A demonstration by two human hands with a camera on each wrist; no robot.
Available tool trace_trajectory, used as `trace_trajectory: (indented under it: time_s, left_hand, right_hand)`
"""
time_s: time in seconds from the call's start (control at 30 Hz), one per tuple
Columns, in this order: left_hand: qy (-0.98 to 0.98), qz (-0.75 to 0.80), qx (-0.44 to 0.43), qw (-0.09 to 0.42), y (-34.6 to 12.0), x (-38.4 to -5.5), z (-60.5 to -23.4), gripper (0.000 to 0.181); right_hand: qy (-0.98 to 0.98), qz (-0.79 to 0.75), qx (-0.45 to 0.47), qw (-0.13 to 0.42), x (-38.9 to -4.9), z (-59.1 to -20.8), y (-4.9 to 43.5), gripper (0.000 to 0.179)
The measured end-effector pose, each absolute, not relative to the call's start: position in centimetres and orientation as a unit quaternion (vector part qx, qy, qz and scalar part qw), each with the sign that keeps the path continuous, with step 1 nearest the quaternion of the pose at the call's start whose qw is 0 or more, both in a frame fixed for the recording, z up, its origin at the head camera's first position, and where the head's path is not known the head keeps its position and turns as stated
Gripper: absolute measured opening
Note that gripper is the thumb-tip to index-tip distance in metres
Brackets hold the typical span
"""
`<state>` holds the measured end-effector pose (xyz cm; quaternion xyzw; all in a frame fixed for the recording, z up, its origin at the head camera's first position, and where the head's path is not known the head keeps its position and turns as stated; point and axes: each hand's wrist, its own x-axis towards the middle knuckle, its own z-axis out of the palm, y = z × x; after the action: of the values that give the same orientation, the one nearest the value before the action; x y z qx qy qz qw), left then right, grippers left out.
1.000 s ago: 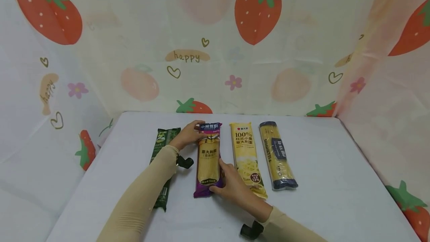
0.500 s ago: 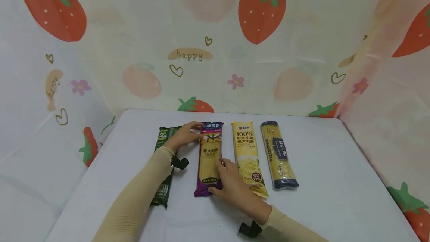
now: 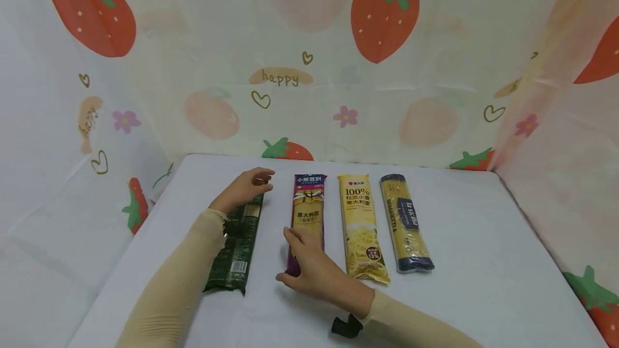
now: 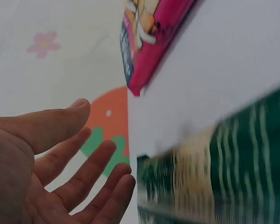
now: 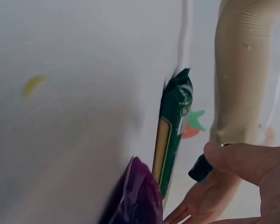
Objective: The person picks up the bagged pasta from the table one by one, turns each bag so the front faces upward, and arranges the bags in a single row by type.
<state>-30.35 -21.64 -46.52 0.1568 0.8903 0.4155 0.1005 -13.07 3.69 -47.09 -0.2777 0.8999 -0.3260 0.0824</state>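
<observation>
Over the far end of a dark green packet [image 3: 238,262] hovers my left hand [image 3: 243,189], fingers loosely curved, thumb apart, gripping nothing. The left wrist view has this packet [image 4: 214,175] below the fingers, blurred, with striped markings. My right hand [image 3: 319,270] is above the lower part of a purple pasta packet [image 3: 308,200], thumb and fingers spread; it covers much of the packet's lower half. In the right wrist view a gap shows between the right thumb [image 5: 238,156] and the packet's purple end [image 5: 142,196].
To the right lie a yellow pasta packet [image 3: 359,219] and a clear spaghetti packet [image 3: 403,230] with dark blue ends, roughly parallel. All rest on a white-covered table [image 3: 483,262]. A strawberry-print cloth [image 3: 300,117] hangs behind it and at both sides.
My left hand has left the purple packet's top and moved left over the green packet. The right hand has come off the purple packet's edge and shifted left. The green packet lies slightly turned.
</observation>
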Motion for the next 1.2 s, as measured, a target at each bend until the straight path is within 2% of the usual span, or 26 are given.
trace_trajectory:
  time_s: [0.37, 0.6, 0.8, 1.2]
  left_hand:
    - [0.926, 0.35, 0.119, 0.081, -26.8, -30.5, -47.3, 0.064]
    - [0.932, 0.33, 0.114, 0.098, -27.9, -30.6, -48.3, 0.072]
    - [0.942, 0.303, 0.111, 0.092, -28.3, -30.7, -48.6, 0.076]
    - [0.945, 0.289, 0.105, 0.113, -28.2, -30.9, -48.4, 0.065]
  right_hand:
    - [0.896, -0.293, -0.322, 0.091, -13.4, -47.2, 0.9, 0.104]
    - [0.895, -0.276, -0.334, 0.105, -13.7, -47.6, -0.8, 0.108]
    - [0.888, -0.276, -0.351, 0.111, -13.8, -47.8, -2.2, 0.113]
    - [0.899, -0.245, -0.342, 0.124, -14.2, -48.5, -4.3, 0.12]
